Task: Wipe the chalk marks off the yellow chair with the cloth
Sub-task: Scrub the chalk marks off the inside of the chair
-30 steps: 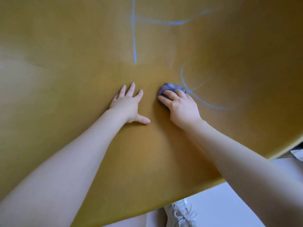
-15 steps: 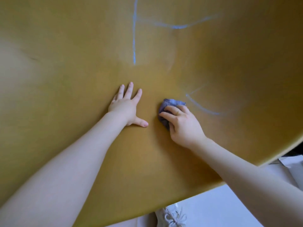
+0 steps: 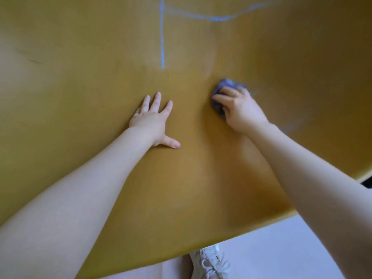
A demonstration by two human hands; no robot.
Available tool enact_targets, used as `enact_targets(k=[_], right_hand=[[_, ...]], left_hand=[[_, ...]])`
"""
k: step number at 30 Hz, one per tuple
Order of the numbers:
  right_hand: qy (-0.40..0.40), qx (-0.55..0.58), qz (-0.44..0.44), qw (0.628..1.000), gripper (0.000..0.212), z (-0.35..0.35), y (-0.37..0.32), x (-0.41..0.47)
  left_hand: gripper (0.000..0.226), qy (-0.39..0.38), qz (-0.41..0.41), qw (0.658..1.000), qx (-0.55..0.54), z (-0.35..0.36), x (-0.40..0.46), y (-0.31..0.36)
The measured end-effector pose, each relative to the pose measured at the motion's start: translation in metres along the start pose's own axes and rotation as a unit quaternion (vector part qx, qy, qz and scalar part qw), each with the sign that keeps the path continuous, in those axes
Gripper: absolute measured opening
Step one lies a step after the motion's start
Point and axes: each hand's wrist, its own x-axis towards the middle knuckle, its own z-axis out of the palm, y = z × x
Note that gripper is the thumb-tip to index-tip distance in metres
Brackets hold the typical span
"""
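Observation:
The yellow chair (image 3: 80, 97) fills most of the head view with its curved seat. My right hand (image 3: 241, 109) grips a bunched purple-grey cloth (image 3: 223, 87) and presses it on the seat right of centre. My left hand (image 3: 153, 119) rests flat on the seat, fingers spread, a little left of the cloth. A vertical blue chalk line (image 3: 162, 37) runs down from the top edge, and a curved blue chalk line (image 3: 217, 17) branches off it to the right. Only a faint pale smear shows right of the cloth.
The chair's front rim (image 3: 302, 220) curves across the lower right. Below it lies a pale floor (image 3: 291, 254) with a white laced shoe (image 3: 211, 264) at the bottom centre.
My right hand has swept the cloth up and to the right over the curved chalk stroke there, which is now nearly gone. My left hand stayed flat in place.

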Motion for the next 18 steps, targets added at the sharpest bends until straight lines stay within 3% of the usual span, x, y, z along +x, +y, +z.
enact_targets(k=[3, 8, 13, 18], right_hand=[[-0.001, -0.012, 0.092, 0.996, 0.041, 0.001, 0.010, 0.016], [-0.021, 0.039, 0.100, 0.994, 0.047, 0.003, -0.032, -0.020], [-0.089, 0.090, 0.005, 0.992, 0.050, -0.003, -0.096, -0.085], [-0.143, 0.115, -0.071, 0.980, 0.042, -0.017, -0.117, -0.117]], left_hand=[[0.120, -0.001, -0.001, 1.000, 0.006, 0.000, 0.001, 0.000], [0.119, 0.010, -0.002, 1.000, 0.002, 0.000, -0.002, 0.001], [0.105, 0.048, 0.025, 0.999, -0.002, 0.001, -0.012, 0.002], [0.088, 0.015, 0.051, 0.997, -0.049, 0.009, -0.019, -0.009]])
